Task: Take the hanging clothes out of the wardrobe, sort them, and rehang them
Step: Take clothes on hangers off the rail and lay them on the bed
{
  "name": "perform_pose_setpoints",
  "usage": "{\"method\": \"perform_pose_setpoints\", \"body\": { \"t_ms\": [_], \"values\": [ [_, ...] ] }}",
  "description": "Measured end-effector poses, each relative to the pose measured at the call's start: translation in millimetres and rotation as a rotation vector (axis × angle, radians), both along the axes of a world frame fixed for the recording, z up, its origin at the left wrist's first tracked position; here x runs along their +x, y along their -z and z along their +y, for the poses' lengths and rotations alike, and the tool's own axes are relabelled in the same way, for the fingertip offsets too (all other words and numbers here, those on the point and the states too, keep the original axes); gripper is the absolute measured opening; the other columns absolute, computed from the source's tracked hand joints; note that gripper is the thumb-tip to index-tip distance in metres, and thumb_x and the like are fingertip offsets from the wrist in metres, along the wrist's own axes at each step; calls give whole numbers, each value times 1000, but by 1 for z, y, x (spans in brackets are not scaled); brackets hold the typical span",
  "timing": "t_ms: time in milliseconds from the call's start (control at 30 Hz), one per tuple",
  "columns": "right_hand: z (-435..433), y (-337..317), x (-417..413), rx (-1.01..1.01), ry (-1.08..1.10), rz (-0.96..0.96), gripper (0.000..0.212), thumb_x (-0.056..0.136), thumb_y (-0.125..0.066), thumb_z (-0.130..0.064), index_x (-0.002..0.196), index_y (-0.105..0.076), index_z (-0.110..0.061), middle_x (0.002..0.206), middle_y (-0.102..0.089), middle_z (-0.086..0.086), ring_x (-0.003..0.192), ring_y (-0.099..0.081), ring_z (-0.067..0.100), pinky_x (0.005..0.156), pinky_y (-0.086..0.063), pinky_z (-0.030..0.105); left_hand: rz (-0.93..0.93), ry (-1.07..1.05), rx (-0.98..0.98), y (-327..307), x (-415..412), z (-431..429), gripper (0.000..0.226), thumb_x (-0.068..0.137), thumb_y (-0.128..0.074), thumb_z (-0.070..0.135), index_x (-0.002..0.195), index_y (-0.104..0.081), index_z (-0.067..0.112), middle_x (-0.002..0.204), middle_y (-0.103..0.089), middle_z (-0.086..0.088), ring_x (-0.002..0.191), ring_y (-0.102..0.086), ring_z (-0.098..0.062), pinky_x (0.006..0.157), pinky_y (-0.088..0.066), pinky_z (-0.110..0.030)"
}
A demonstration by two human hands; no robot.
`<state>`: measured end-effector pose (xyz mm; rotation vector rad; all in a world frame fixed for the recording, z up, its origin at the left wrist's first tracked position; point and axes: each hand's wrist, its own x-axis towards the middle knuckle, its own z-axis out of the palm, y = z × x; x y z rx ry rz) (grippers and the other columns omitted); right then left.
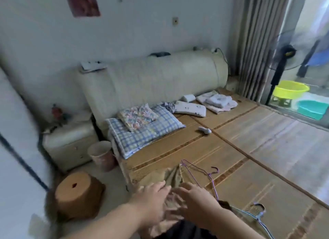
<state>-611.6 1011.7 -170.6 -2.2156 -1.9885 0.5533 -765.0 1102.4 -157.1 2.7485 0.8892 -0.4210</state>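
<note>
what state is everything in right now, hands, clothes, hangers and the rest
left hand, open, flat on the garment
right hand, open, fingers spread on the garment
garment, crumpled at the edge of the mat
purple hanger, lying across garment and mat
blue hanger, lying on the mat
pillow, flat, folded cloth on top
bin, upright, open
stool, upright
yellow basin, upright

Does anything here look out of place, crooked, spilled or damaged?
Nothing looks spilled or broken. Two wire hangers lie loose: a purple hanger across the khaki garment, and a blue hanger nearer the camera. A small white object lies alone in the middle of the mat.
</note>
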Motion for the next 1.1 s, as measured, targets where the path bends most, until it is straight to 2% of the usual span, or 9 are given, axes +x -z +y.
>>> {"method": "perform_pose_setpoints", "body": {
  "t_ms": [133,267,433,533,633,767,867,967,1100],
  "values": [
    [78,-56,-110,101,-214,-17,62,82,-55,-38,140,-33,-41,144,-38,-7,128,-44,23,106,-37,34,-66,-158,134,-59,-123,44,74,90,-50,44,152,-14,24,159,-12,0,145,-15,-21,117,-18,-37],
    [144,-100,-210,218,-388,17,60,81,-56,-43,138,-37,-38,145,-36,-9,132,-39,18,107,-36,33,-138,-362,287,-108,-229,68,73,89,-51,46,151,-19,24,158,-16,-1,144,-18,-20,116,-19,-32],
    [196,-159,-320,358,-619,13,54,86,-54,-41,138,-40,-38,144,-38,-8,133,-39,17,108,-33,34,-176,-617,452,-165,-331,74,63,90,-50,46,146,-31,23,155,-24,0,141,-23,-20,113,-26,-35],
    [218,-186,-371,440,-775,23,56,88,-53,-44,141,-37,-37,152,-29,-10,136,-35,14,112,-29,34,-194,-782,508,-184,-378,71,63,91,-50,45,148,-27,27,156,-21,4,143,-19,-19,116,-22,-37],
    [234,-209,-414,523,-938,24,56,90,-51,-48,142,-36,-34,153,-26,-9,138,-31,11,113,-27,32,-205,-942,575,-201,-410,66,65,91,-51,45,148,-23,30,158,-16,7,145,-15,-17,118,-19,-39],
    [245,-245,-458,643,-1152,59,55,90,-49,-48,142,-35,-35,152,-29,-11,135,-35,9,110,-28,31,-212,-1125,721,-234,-431,48,64,92,-51,43,148,-26,26,158,-16,6,144,-18,-15,117,-19,-33],
    [244,-284,-487,742,-1329,106,50,89,-50,-44,138,-40,-37,141,-42,-12,124,-47,10,105,-35,30,-171,-1280,837,-264,-445,29,63,91,-51,46,147,-27,30,157,-16,11,143,-21,-16,117,-20,-33],
    [237,-323,-515,829,-1471,163,51,86,-50,-43,136,-40,-38,129,-50,-12,112,-53,13,99,-41,29,-36,-1394,967,-298,-457,2,66,89,-49,51,147,-25,31,157,-16,9,143,-19,-16,117,-21,-37],
    [207,-367,-552,894,-1621,324,50,88,-52,-44,136,-39,-41,136,-45,-12,123,-46,11,105,-37,33,136,-1513,1148,-339,-464,-47,69,87,-49,52,148,-23,33,157,-16,8,143,-15,-13,116,-20,-35]
  ]
}}
